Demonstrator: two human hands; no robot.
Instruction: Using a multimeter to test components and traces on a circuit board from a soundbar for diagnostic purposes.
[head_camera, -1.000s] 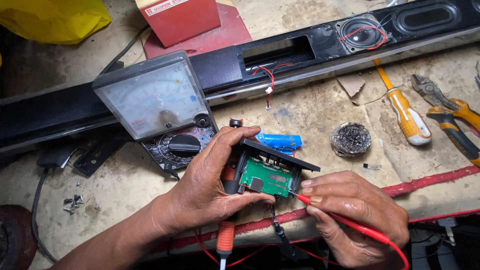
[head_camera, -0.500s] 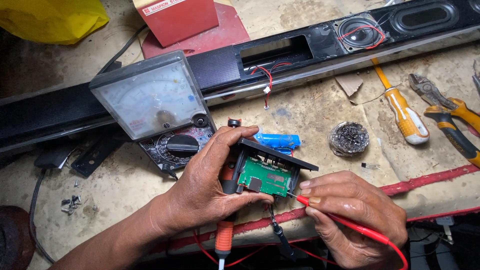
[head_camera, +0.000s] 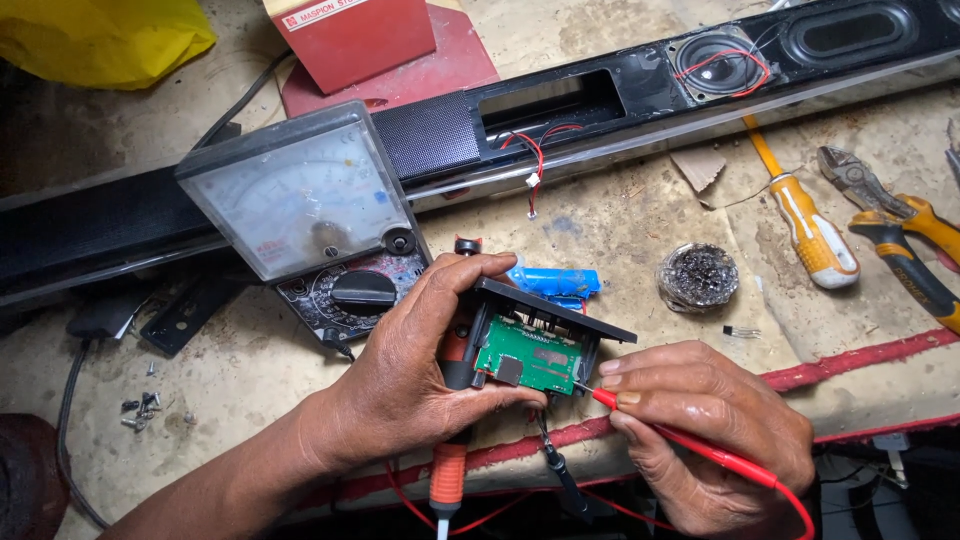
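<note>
Green board (head_camera: 528, 357) between both hands.
Left hand (head_camera: 410, 380) clasps its black frame; right hand (head_camera: 715, 430) pinches red probe (head_camera: 690, 445) against it.

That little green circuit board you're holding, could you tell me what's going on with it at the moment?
The left hand grips a small black module with a green circuit board facing up, along with an orange-handled tool. The right hand holds a red test probe with its tip touching the board's right edge. An analogue multimeter stands just behind, beside a long opened black speaker bar. A yellow screwdriver and pliers lie on the bench to the right.
</note>
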